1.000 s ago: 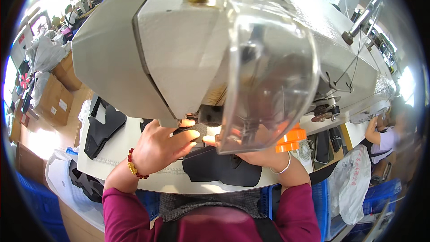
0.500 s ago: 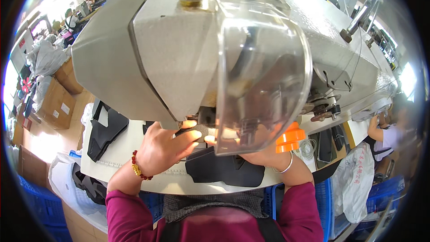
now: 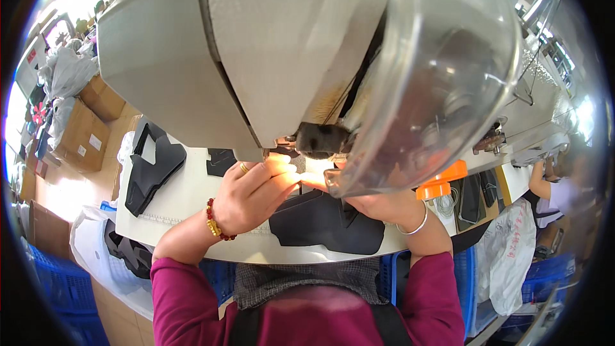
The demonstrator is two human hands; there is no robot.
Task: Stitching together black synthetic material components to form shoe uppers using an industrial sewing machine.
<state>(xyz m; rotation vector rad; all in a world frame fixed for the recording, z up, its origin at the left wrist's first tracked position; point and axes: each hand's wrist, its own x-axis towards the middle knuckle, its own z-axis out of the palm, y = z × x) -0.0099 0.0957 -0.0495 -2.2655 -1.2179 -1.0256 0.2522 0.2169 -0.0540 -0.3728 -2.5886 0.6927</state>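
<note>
A large pale sewing machine head (image 3: 275, 45) fills the upper middle and hangs over both my hands. My left hand (image 3: 250, 195) is under it, its fingers closed together with the tips by the lit needle area. From the other side my right hand (image 3: 384, 206) reaches in, partly behind the clear curved guard (image 3: 442, 90); a fingertip meets those of my left hand. Whatever the fingertips pinch is too small and bright to make out. Just below them a flat black cut piece (image 3: 327, 225) lies on the white worktable (image 3: 211, 243).
Stacked black pieces (image 3: 150, 170) lie on the table's left. An orange plastic part (image 3: 442, 182), a coil of pale cord (image 3: 444, 204) and a dark phone-like slab (image 3: 471, 198) are at right. Blue crates (image 3: 61, 282) and cardboard boxes (image 3: 83, 141) stand at left. Another person sits far right.
The machine head looms larger as the view shifts closer. My left fingers, spread before, have drawn together and moved slightly right. My right hand stays near the black piece.
</note>
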